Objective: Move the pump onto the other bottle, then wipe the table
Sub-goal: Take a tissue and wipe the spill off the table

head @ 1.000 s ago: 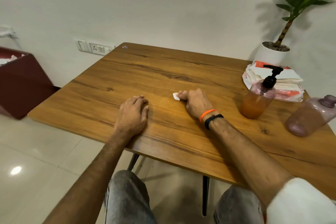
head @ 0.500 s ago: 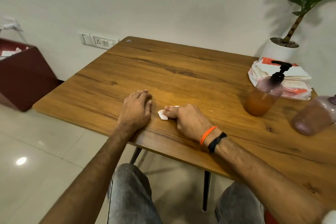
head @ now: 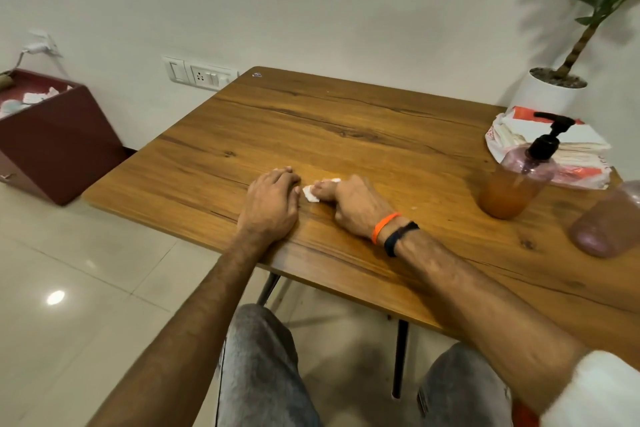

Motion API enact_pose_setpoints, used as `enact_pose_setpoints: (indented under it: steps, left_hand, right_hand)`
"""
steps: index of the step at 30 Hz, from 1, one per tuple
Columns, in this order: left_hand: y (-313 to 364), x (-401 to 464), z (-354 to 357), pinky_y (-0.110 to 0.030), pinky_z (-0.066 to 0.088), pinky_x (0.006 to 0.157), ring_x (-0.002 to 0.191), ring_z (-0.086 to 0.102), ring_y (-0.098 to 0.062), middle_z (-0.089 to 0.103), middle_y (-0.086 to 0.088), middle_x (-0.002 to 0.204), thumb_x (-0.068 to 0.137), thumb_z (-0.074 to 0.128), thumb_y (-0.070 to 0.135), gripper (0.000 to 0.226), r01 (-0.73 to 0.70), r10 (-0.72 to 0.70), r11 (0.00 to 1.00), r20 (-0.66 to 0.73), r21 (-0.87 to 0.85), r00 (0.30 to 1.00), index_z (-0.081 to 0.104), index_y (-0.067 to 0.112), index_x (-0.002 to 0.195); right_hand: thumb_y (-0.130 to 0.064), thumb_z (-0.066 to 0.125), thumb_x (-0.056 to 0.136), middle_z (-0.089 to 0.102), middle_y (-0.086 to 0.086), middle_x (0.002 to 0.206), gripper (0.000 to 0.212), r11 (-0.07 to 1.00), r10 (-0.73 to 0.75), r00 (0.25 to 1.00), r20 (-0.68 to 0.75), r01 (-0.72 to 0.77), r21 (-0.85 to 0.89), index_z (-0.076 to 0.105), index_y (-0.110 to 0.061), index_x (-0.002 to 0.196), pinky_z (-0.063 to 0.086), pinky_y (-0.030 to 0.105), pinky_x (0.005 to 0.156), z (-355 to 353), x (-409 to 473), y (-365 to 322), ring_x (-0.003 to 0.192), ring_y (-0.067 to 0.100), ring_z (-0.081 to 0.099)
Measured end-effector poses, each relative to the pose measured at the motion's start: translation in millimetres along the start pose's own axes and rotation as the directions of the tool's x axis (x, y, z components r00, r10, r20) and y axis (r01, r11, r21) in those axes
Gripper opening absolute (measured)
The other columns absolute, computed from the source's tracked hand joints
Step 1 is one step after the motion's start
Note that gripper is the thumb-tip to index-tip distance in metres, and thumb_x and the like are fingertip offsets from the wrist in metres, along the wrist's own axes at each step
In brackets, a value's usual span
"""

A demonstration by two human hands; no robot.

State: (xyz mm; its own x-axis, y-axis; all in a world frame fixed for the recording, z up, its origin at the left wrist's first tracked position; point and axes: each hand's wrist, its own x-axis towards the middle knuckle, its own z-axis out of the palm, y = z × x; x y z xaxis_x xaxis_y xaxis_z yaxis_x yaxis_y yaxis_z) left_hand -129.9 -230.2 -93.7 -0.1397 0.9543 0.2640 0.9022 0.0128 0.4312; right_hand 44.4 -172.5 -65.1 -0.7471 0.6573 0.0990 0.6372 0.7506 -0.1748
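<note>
The pump [head: 549, 135] sits seated on the bottle [head: 516, 184] holding orange liquid, right of centre frame; the other bottle [head: 609, 222] stands just beside it at the right edge, so that step appears complete. The right hand [head: 360, 206] has its fingers pinched tight on a small white tissue [head: 311, 193], pressed to the table [head: 346, 121] at centre frame. Compared with one second ago, that hand and tissue have come nearer the table's front edge and close to the left hand [head: 272, 206], which lies flat with fingers together: wiping appears under way. The wooden surface shows no obvious spill. A tissue packet [head: 519, 128] and potted plant [head: 561, 87] occupy the upper right; a maroon bin [head: 52, 135] stands on the tiled floor at left
</note>
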Motion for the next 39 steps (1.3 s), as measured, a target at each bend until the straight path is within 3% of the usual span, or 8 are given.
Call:
enact_pose_setpoints:
  steps: [3,7,14,24,29,33,39]
  left_hand:
    - [0.4,0.7,1.1,-0.041,0.031,0.112,0.134,0.044,-0.023,0.051,-0.005,0.146,0.098,0.048,0.026,0.037,0.005,-0.005,1.000,-0.003,0.012,1.000,0.058,0.015,0.132]
    - [0.7,0.9,1.5,-0.042,0.032,0.113,0.135,0.045,-0.024,0.052,-0.005,0.146,0.098,0.048,0.025,0.036,0.001,-0.001,1.000,-0.010,0.016,1.000,0.059,0.014,0.131]
    - [-4.7,3.3,3.2,-0.042,0.030,0.114,0.136,0.043,-0.022,0.050,-0.003,0.148,0.099,0.047,0.028,0.037,-0.007,0.007,1.000,0.000,0.003,1.000,0.057,0.018,0.133]
    - [-8.4,2.9,3.1,-0.044,0.030,0.114,0.136,0.043,-0.023,0.050,-0.004,0.147,0.099,0.048,0.028,0.036,-0.026,0.027,0.999,0.009,-0.025,1.000,0.057,0.018,0.133]
    - [-9.1,4.0,4.3,-0.044,0.032,0.113,0.135,0.044,-0.024,0.052,-0.004,0.146,0.099,0.048,0.028,0.036,-0.032,0.032,0.999,0.009,-0.017,0.999,0.057,0.018,0.132]
    - [-7.9,4.2,4.6,-0.043,0.030,0.112,0.135,0.043,-0.023,0.051,-0.004,0.146,0.099,0.047,0.028,0.036,-0.022,0.022,1.000,0.009,-0.001,1.000,0.056,0.018,0.133]
    - [-5.0,2.5,3.2,-0.043,0.028,0.116,0.137,0.041,-0.023,0.048,-0.004,0.148,0.100,0.045,0.027,0.037,0.000,0.001,1.000,0.029,-0.014,1.000,0.055,0.017,0.134]
  right_hand:
    - [0.004,0.051,0.083,0.046,-0.003,0.148,0.065,0.997,-0.079,0.997,-0.008,0.079,-0.003,0.050,-0.026,0.140,0.035,0.033,0.112,7.3,-18.9,-8.4,0.136,0.014,0.044]
    - [0.007,0.049,0.084,0.042,-0.005,0.150,0.068,0.998,-0.051,0.998,0.032,0.052,-0.044,0.047,-0.026,0.143,0.028,0.025,0.114,0.6,9.2,6.8,0.138,0.010,0.040]
    - [0.013,0.050,0.082,0.050,-0.004,0.145,0.067,0.995,0.098,0.995,-0.015,-0.097,0.037,0.054,-0.023,0.137,0.024,0.020,0.115,-7.4,53.0,31.2,0.137,0.010,0.042]
    - [0.015,0.049,0.077,0.055,-0.002,0.140,0.068,0.946,0.320,0.940,-0.120,-0.311,0.087,0.058,-0.021,0.134,0.027,0.025,0.117,-18.7,-24.1,87.8,0.134,0.011,0.045]
    - [0.011,0.058,0.075,0.057,-0.009,0.137,0.067,0.908,0.418,0.892,-0.174,-0.404,0.111,0.060,-0.024,0.132,0.022,0.012,0.109,-21.3,-54.9,95.2,0.131,0.006,0.047]
    - [0.013,0.052,0.079,0.056,-0.001,0.139,0.063,0.915,0.400,0.909,-0.115,-0.390,0.099,0.059,-0.020,0.133,0.029,0.028,0.117,-20.7,-33.4,96.3,0.133,0.014,0.047]
    - [0.010,0.049,0.086,0.053,0.003,0.142,0.057,0.953,0.303,0.948,-0.097,-0.299,0.055,0.058,-0.019,0.134,0.032,0.032,0.115,-8.2,31.3,70.5,0.134,0.021,0.047]
